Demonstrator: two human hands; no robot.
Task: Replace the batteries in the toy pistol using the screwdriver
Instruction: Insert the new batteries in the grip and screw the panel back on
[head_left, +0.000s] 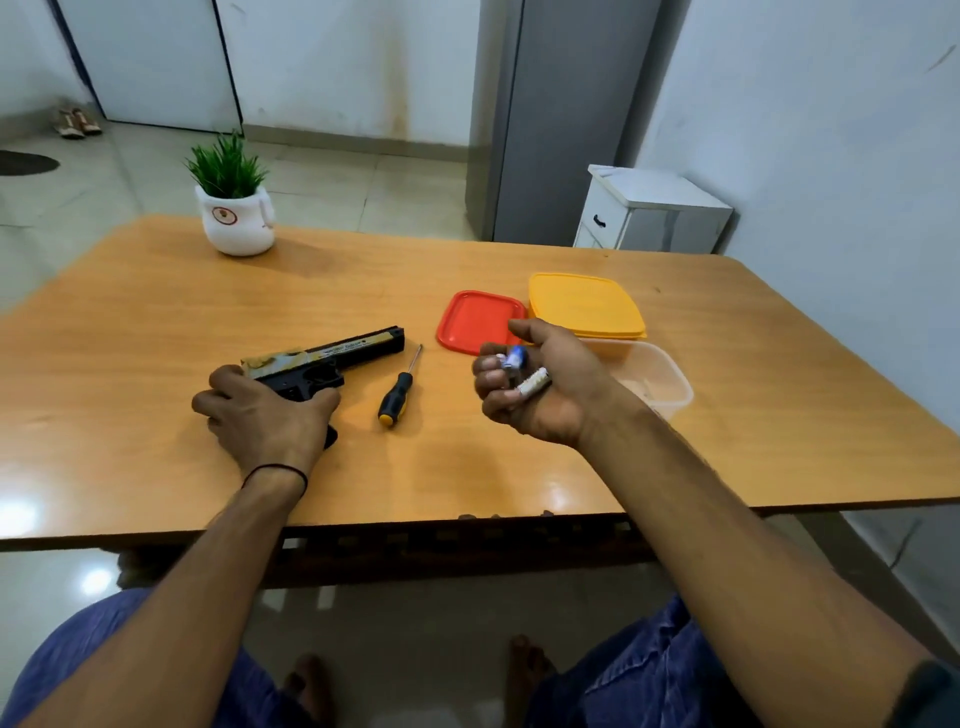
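The black toy pistol (332, 358) with a gold slide lies on the wooden table (156, 322), barrel pointing right. My left hand (265, 415) covers and grips its handle. Just right of it lies the screwdriver (397, 397), black and yellow handle towards me, tip pointing away. My right hand (540, 389) hovers palm-up above the table, fingers curled around batteries (522, 371): one blue and silver, one white.
A red lid (475, 319) and a yellow lid (584, 304) lie behind my right hand. A clear plastic container (660, 379) stands to its right. A potted plant (236, 208) stands at the table's far left. The table's front edge is close to my knees.
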